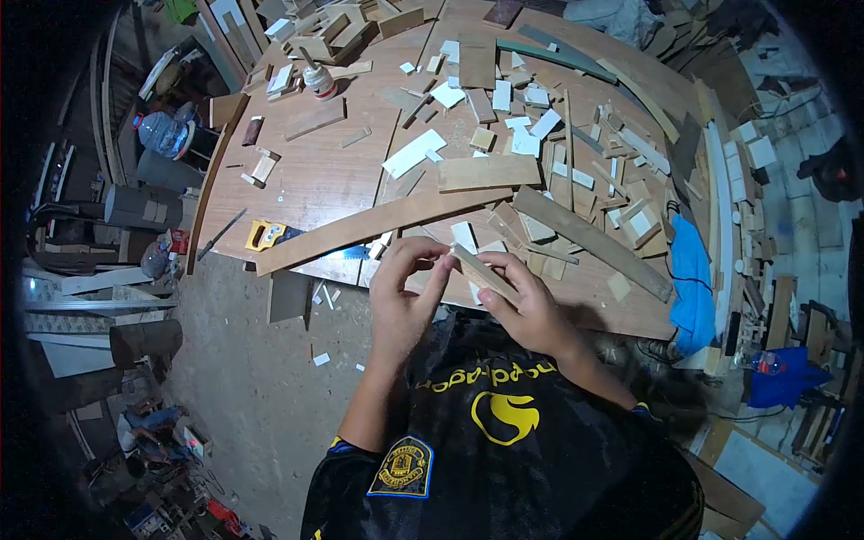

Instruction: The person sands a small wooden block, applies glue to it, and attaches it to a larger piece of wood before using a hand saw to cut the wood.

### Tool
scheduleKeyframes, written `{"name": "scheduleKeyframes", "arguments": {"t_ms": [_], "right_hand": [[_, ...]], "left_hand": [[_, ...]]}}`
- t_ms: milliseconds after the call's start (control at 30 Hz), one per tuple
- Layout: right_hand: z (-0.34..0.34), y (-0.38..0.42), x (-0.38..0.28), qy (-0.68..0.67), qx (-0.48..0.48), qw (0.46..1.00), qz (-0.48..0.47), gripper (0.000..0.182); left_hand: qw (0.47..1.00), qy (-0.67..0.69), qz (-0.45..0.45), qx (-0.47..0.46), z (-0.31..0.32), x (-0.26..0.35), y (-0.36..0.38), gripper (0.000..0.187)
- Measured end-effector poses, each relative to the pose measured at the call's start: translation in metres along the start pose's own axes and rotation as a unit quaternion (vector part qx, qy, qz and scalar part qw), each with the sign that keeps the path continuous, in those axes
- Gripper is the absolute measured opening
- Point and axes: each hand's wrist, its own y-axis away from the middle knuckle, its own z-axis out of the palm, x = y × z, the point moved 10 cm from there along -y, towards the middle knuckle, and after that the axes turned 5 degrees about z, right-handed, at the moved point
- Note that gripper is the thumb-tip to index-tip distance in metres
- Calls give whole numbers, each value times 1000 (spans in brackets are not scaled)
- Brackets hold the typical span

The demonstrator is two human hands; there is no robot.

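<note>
Close to the near edge of the table, a short piece of wood (482, 275) is held between my two hands. My left hand (409, 283) pinches its upper left end with thumb and forefinger. On the other side, the fingers and thumb of my right hand (522, 306) grip its lower right part. Just beyond my hands lie a long wooden plank (387, 225) and a second, greyer board (589, 241) slanting to the right. A handsaw with a yellow handle (264, 236) lies left of my hands, its blade partly under the long plank.
Scattered wood and white offcuts (531, 126) cover the right half of the table (333, 193). A glue jar (319, 83) with a brush stands at the back left. A blue cloth (689, 279) hangs at the right edge. Another person (144, 432) is at the far lower left.
</note>
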Motion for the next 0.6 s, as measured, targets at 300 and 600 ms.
{"name": "scheduleKeyframes", "arguments": {"t_ms": [300, 600], "right_hand": [[41, -6, 29, -60, -53, 997, 15, 37], [107, 9, 55, -83, -139, 983, 83, 31]], "left_hand": [[989, 21, -145, 29, -29, -39, 26, 13], [977, 3, -208, 34, -70, -90, 91, 14]]}}
